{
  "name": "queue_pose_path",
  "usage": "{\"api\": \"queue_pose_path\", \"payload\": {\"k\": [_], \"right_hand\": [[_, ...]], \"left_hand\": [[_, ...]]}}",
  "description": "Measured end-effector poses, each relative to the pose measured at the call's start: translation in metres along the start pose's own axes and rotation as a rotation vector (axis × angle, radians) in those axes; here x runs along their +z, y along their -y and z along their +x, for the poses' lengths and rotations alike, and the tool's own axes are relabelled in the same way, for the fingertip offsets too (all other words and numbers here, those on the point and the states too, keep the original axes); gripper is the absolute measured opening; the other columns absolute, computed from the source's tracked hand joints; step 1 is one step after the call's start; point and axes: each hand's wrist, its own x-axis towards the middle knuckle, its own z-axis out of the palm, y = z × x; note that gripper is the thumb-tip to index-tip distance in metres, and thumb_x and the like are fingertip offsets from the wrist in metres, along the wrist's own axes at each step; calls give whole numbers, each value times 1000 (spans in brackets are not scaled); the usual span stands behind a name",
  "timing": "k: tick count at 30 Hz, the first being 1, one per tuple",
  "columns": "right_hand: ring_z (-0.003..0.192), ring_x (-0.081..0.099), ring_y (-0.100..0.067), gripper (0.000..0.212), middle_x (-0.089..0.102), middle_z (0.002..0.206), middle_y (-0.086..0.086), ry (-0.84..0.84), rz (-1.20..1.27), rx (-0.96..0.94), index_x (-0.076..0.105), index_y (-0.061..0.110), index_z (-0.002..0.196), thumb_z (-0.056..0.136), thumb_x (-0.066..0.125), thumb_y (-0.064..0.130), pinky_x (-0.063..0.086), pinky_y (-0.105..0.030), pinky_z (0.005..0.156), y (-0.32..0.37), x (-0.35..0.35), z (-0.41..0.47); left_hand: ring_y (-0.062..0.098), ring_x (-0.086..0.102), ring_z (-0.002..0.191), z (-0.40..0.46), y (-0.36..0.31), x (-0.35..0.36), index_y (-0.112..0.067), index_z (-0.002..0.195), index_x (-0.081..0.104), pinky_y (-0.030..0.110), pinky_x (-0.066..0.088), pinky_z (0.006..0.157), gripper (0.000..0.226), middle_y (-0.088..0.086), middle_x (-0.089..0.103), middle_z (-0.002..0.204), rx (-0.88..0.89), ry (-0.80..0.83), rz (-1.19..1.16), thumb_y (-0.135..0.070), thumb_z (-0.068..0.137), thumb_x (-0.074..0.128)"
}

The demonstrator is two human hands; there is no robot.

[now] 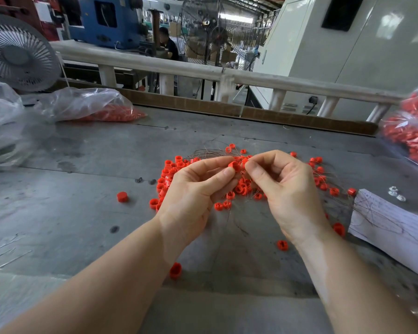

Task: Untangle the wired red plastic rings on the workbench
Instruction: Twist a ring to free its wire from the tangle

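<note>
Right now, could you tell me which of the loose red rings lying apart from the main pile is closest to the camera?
It is the lone ring on the bare workbench just beside the left forearm, below both hands. The other strays lie farther up the bench.

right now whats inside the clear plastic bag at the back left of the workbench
The clear plastic bag holds a heap of red plastic rings, showing through near its right end. The crumpled, glaring film hides the rest, so whether those are wired cannot be told.

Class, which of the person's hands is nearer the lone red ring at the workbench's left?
Left. The left hand is just right of the lone red ring; the right hand lies farther right.
</note>
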Motion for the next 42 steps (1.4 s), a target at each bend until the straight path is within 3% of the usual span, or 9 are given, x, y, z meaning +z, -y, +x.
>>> {"api": "queue_pose_path", "payload": {"k": [13, 24, 35, 42], "right_hand": [[72, 64, 2, 28, 68, 71, 22, -16, -192, -143, 65, 33, 76, 80, 71, 6, 47, -9, 69, 6, 2, -3], [76, 60, -8, 4, 66, 79, -1, -19, -358, -301, 67, 9, 80, 81, 66, 5, 47, -15, 71, 5, 3, -6], [76, 56, -10, 4, 64, 78, -4, -10, -465, -414, 67, 1, 78, 81, 66, 1, 46, -21, 71, 5, 2, -6], [77, 57, -10, 5, 64, 79, -4, 6, -459, -423, 68, 1, 78, 81, 65, 2, 45, -17, 72, 3, 1, -3]], "left_hand": [[11, 71, 71, -1, 0, -1, -12, 71, 77, 15, 54, 62, 16, 6, 74, 77, 20, 16, 8, -5, 63, 65], [10, 70, 73, -2, 1, -1, -15, 74, 77, 15, 54, 63, 16, 4, 74, 77, 61, 15, 107, -11, 62, 68], [10, 70, 76, -1, 2, -2, -17, 77, 78, 15, 53, 65, 18, 3, 74, 80, 68, 36, 127, -13, 62, 69], [12, 71, 78, 1, 1, -4, -13, 77, 77, 15, 53, 65, 18, 6, 74, 82, 52, 39, 132, -12, 61, 70]]}}
